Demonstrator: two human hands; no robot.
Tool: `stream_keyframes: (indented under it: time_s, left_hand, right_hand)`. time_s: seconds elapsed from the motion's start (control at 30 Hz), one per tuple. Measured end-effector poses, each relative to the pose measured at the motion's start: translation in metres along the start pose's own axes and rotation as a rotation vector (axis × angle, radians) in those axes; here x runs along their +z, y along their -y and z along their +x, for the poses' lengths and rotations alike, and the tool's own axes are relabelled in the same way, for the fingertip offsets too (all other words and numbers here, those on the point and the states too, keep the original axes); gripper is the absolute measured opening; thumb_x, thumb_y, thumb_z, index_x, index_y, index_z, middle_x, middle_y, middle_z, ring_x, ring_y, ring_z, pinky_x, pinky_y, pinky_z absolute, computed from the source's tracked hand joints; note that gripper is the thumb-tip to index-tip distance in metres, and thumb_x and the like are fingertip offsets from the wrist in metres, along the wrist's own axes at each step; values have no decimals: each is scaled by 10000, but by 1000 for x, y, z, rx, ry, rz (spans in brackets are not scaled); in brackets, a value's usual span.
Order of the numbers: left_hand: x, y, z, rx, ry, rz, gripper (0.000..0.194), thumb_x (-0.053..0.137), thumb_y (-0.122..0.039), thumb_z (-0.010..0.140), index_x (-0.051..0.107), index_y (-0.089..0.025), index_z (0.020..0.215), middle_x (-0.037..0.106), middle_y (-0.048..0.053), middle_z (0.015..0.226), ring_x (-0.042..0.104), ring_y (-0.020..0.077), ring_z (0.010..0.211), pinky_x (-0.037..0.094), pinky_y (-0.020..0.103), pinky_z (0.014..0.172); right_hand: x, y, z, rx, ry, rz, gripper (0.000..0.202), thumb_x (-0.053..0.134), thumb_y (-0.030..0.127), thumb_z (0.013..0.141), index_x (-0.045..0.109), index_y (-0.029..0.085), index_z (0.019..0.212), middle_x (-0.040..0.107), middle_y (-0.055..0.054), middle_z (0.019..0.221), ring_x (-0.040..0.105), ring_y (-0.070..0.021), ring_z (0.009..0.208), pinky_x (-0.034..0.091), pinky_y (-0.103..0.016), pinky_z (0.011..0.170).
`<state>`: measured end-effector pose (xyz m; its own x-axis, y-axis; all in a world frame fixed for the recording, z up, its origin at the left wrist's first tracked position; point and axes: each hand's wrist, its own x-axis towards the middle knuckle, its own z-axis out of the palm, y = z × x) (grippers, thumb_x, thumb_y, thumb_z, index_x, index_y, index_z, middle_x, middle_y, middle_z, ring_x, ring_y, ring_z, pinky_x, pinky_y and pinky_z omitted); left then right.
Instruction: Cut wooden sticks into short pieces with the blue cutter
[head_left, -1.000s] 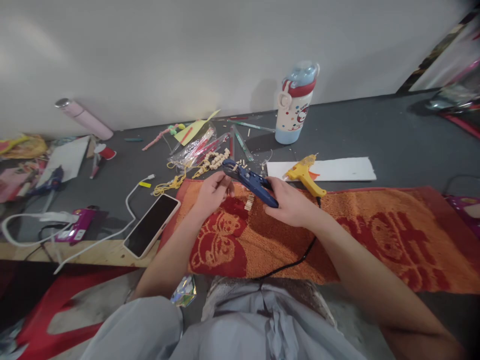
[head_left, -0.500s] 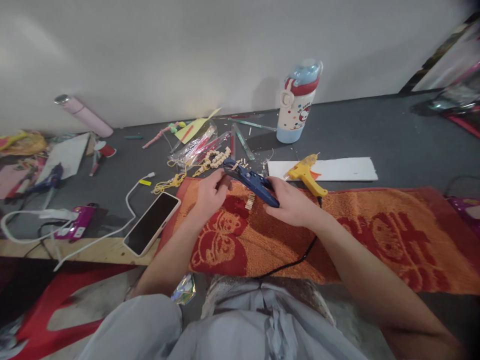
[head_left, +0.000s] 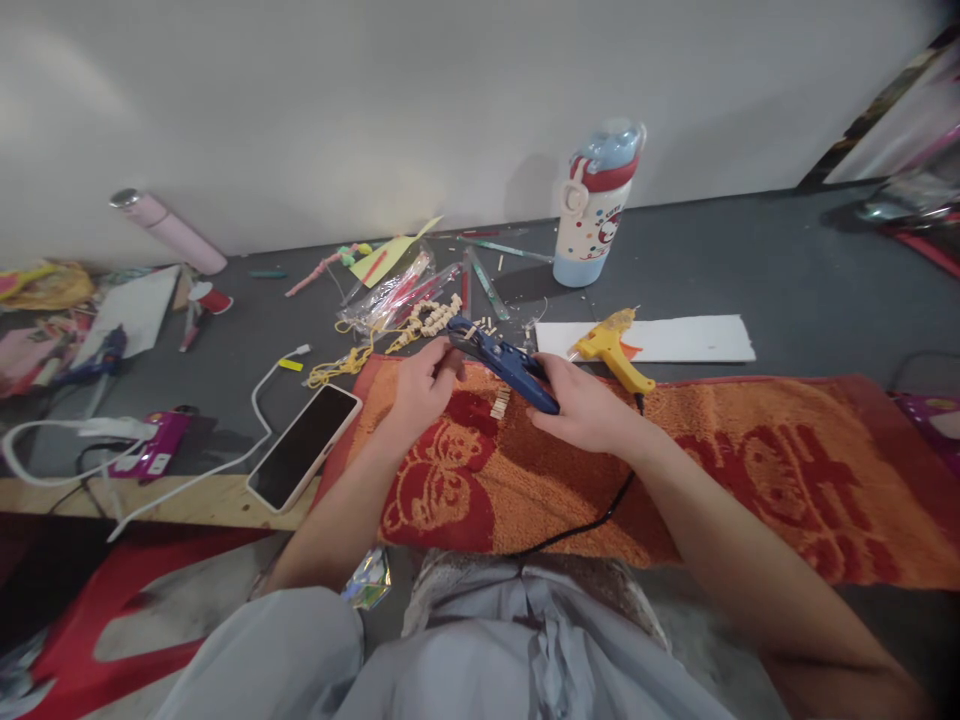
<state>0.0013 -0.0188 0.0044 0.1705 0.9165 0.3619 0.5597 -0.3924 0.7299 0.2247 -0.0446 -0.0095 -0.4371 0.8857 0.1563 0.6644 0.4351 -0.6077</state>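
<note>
My right hand is wrapped round the handles of a blue hand cutter, whose jaw end points up and left. At that jaw end is my left hand, thumb and fingers pinched together. Whatever lies between those fingers is too small or hidden to make out. Below the cutter, a row of small pale wooden pieces lies on the orange and red towel. More pale bits are scattered on the dark table just behind the jaws.
A yellow glue gun rests on a white board, its black cord crossing the towel. Behind stands a bottle. A phone, white cable, yellow string and plastic packets lie leftward.
Both hands stay almost in place round the cutter. A pale sliver seen at the jaws half a second ago no longer shows clearly.
</note>
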Motion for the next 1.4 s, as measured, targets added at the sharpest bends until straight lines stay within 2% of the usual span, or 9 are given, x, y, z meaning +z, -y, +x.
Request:
stream_keyframes:
  time_s: [0.3, 0.57, 1.07, 1.4]
  left_hand:
    - [1, 1, 0, 9, 39, -7, 278, 386, -245, 903, 510, -170, 666, 560, -11, 603, 480, 93, 548, 375, 218, 582]
    - [4, 6, 1, 63, 14, 60, 181, 405, -163, 845, 544, -169, 729, 594, -18, 608, 512, 98, 552, 388, 213, 578]
    - [6, 11, 1, 114, -46, 128, 206, 400, -123, 823, 543, -165, 681, 591, -20, 595, 505, 92, 526, 370, 201, 538]
    - [6, 12, 2, 118, -15, 113, 235, 374, -120, 830, 513, -168, 647, 570, -7, 600, 503, 101, 536, 377, 211, 541]
  right_hand:
    - [-1, 1, -1, 25, 11, 6, 592, 506, 309, 745, 426, 59, 1276, 599, -200, 1141, 584, -298, 1027, 446, -392, 845]
    - [-4, 5, 0, 76, 58, -32, 519, 517, 375, 798, 463, 78, 1220, 631, -188, 1087, 611, -289, 966, 443, -359, 803]
    - [2, 8, 1, 112, 10, -191, 365, 483, 390, 854, 519, 128, 1105, 681, -134, 955, 653, -258, 832, 409, -301, 684]
    - [5, 10, 1, 140, 31, -289, 314, 456, 404, 873, 517, 143, 1036, 688, -104, 844, 658, -243, 742, 364, -284, 605]
